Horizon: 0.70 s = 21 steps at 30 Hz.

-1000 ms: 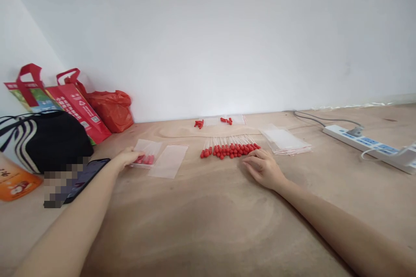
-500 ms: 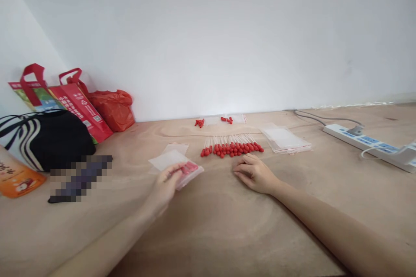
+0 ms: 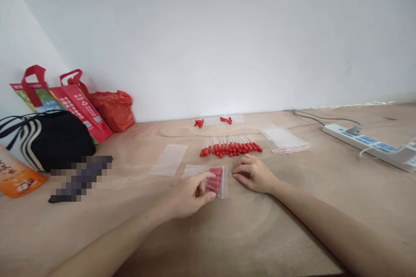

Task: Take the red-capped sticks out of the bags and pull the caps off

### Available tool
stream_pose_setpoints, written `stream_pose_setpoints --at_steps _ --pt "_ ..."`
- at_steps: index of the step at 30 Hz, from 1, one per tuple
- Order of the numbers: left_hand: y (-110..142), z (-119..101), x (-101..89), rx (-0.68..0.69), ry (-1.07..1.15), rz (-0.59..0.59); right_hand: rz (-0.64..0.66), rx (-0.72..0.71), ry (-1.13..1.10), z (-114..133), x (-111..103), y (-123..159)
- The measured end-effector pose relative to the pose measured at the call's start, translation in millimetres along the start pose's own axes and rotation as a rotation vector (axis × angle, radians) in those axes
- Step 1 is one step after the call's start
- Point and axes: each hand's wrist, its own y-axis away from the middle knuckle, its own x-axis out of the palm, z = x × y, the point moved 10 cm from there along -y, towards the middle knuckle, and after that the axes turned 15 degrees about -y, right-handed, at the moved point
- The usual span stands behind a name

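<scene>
Item 1, left hand (image 3: 188, 194): we are stretching it low over a clear zip bag (image 3: 224, 181), thumb and forefinger standing well parted; we are not able to tell whether the fingertips are pressing on the film.

Item 2, the zip bag: it is lying flat under and just beyond the left fingers, its long axis running left to right, its zip end facing our right hand (image 3: 256, 175).

Item 3, red-tipped sticks (image 3: 216, 178): they are lying inside that bag, along its length, the red heads pointing right and the pale shafts running leftward, partly behind the left fingers.

Item 4, right hand: we are resting it on the wooden table (image 3: 266, 233), just right of the bag, fingers loosely curled, a gap showing beside the thumb; we are seeing nothing in its grasp.

Item 5, row of loose sticks (image 3: 229, 149): it is spreading beyond both hands, red heads pointing toward us, shafts pointing toward the wall (image 3: 240, 43).

Item 6, single flat bag (image 3: 169, 160): it is lying beyond the left wrist, its long axis slanting away and rightward.

Item 7, stack of flat bags (image 3: 286, 139): it is sitting beyond and right of the right hand.
</scene>
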Motion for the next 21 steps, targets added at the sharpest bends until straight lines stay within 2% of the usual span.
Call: stream_pose_setpoints --at_steps 2,4,7,10,16,21 --pt "-9 -14 -10.7 0.205 -0.188 -0.075 0.039 -0.005 -0.061 3 3 0" --pt "-18 -14 -4.7 0.29 -0.306 -0.044 0.079 -0.021 -0.118 9 6 0" --pt "-29 -5 8.1 0.268 -0.355 -0.003 0.111 -0.045 -0.158 18 10 0" --pt "-32 -3 14.1 0.244 -0.326 -0.039 0.099 -0.054 -0.156 20 10 0" --pt "-28 -9 16.3 0.222 -0.335 -0.109 0.053 -0.112 -0.12 20 9 0" --pt "-29 -11 11.5 0.203 -0.334 -0.1 0.018 -0.165 -0.07 26 11 -1"
